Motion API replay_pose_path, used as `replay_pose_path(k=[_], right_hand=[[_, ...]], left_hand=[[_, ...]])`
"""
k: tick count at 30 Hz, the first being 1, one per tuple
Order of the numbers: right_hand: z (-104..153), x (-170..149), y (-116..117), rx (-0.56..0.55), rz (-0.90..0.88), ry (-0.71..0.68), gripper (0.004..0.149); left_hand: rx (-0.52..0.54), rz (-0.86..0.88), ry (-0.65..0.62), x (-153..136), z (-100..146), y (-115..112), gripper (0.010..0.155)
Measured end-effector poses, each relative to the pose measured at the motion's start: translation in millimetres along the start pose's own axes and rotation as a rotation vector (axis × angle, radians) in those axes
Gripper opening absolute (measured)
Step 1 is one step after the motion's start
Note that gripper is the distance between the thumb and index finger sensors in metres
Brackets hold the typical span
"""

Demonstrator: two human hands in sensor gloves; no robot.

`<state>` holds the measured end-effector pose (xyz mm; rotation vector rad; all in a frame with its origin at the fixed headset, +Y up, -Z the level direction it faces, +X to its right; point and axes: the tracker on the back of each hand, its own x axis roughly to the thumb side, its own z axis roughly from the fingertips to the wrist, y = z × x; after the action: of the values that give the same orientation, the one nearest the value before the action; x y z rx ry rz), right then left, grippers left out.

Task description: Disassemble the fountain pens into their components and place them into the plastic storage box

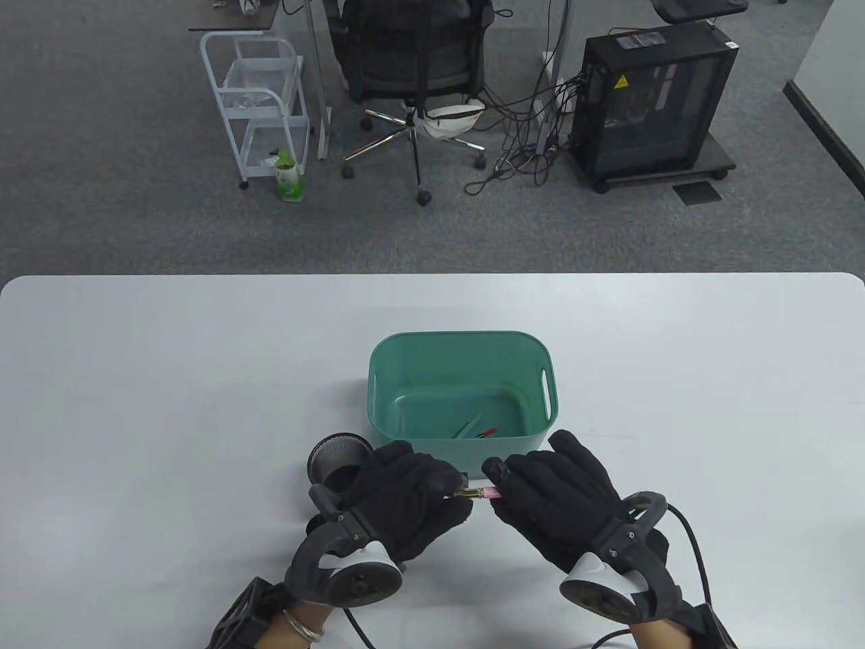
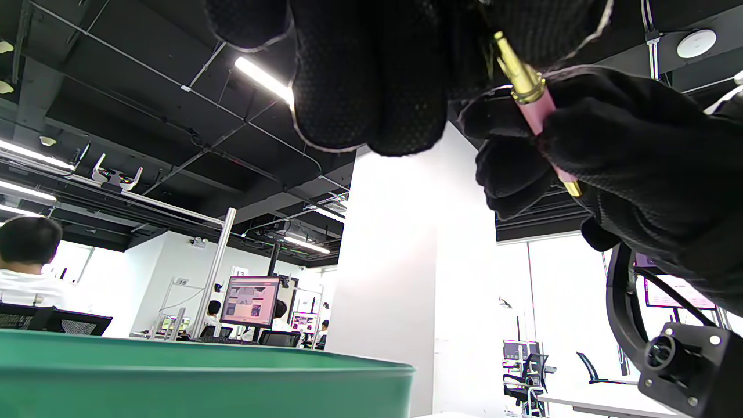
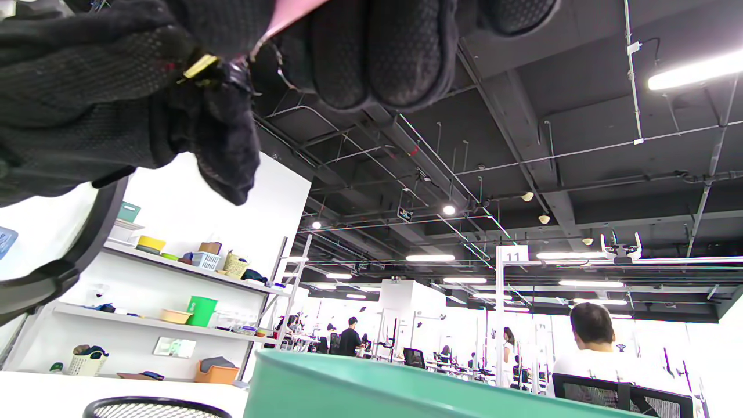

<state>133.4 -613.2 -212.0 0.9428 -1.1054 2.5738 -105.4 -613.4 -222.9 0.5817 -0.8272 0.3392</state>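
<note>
A pink fountain pen with gold trim is held level between both gloved hands, just in front of the green plastic storage box. My left hand grips its gold end; my right hand pinches the pink barrel. In the right wrist view only a pink strip and a gold ring of the pen show between the fingers. Several pen parts lie on the box floor.
A black mesh pen cup stands left of the box, partly behind my left hand. The white table spreads wide on both sides. Beyond its far edge are a chair, a wire cart and a computer tower on the carpet.
</note>
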Motion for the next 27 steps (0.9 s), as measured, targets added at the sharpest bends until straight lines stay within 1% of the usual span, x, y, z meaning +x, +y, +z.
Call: replay_pose_path(k=[10,27], right_hand=[[0.3,1.2,0.3,0.001,0.000,-0.005,0.045],[1.1,1.2,-0.9,-0.003,0.000,-0.001,0.045]], left_hand=[[-0.003,0.015,-0.002,-1.4,-0.4,-0.8,0.051],[-0.003,-0.006,-0.005,0.2,0.6,-0.3,0.056]])
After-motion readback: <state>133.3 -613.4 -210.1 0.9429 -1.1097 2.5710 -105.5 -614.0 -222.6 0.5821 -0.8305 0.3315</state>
